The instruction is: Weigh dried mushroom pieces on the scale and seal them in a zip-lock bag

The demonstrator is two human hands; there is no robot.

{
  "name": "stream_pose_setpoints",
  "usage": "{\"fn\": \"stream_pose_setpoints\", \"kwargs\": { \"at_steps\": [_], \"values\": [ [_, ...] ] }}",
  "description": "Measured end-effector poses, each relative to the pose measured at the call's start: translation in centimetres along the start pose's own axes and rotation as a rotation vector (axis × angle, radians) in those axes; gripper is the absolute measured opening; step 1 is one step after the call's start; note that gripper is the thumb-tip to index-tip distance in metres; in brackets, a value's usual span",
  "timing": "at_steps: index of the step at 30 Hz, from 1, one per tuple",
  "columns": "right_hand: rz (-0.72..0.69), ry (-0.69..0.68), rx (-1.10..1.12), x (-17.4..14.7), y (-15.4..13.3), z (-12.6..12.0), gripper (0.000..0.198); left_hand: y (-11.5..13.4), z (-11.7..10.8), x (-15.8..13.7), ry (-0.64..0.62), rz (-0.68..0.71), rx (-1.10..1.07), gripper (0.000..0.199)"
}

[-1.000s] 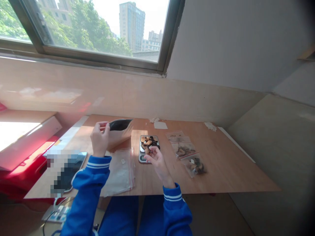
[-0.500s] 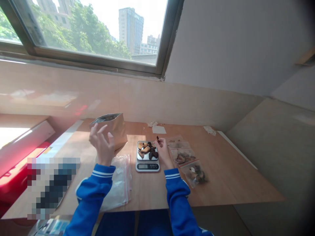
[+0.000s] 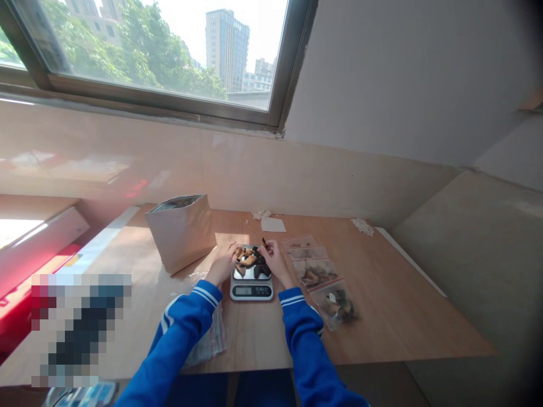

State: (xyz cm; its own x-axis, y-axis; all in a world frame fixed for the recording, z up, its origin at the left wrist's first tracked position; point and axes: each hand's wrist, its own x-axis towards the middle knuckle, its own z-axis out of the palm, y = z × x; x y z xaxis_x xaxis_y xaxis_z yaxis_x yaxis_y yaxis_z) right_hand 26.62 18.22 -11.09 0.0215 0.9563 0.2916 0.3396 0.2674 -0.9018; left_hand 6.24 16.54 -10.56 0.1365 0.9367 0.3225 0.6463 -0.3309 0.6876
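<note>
A white kitchen scale (image 3: 251, 291) with a small display stands on the table, bearing a pile of tan and black dried pieces (image 3: 250, 259) that look like dried mushroom. My left hand (image 3: 223, 264) is at the left edge of the pile, fingers stretched toward it and touching or nearly touching the pieces; it grips nothing visible. On the other side, my right hand (image 3: 275, 261) pinches a small dark dried piece (image 3: 265, 243) just above the pile's right edge. Beneath my left forearm lie clear zip bags (image 3: 212, 342), partly hidden by the sleeve.
Behind my left hand stands an open brown paper bag (image 3: 182, 234) with a silvery lining. Filled zip bags of dried pieces (image 3: 314, 271) lie right of the scale. At the back are a white card (image 3: 274, 225) and crumpled tissue (image 3: 362, 226). A blurred dark object lies left.
My left hand has come down from in front of the paper bag to the scale's left side. My right hand still pinches the dark piece, now slightly further left over the pile.
</note>
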Motion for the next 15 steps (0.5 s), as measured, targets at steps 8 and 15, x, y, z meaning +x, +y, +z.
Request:
{"fn": "stream_pose_setpoints", "kwargs": {
  "at_steps": [8,15],
  "values": [
    [-0.087,-0.08,-0.285,1.6,-1.3,0.6,0.015,-0.8,0.3,-0.1,0.027,-0.011,0.051,0.031],
    [-0.013,-0.116,-0.204,3.8,-0.8,1.1,0.015,-0.8,0.1,0.3,0.059,-0.029,-0.023,0.024]
  ]
}}
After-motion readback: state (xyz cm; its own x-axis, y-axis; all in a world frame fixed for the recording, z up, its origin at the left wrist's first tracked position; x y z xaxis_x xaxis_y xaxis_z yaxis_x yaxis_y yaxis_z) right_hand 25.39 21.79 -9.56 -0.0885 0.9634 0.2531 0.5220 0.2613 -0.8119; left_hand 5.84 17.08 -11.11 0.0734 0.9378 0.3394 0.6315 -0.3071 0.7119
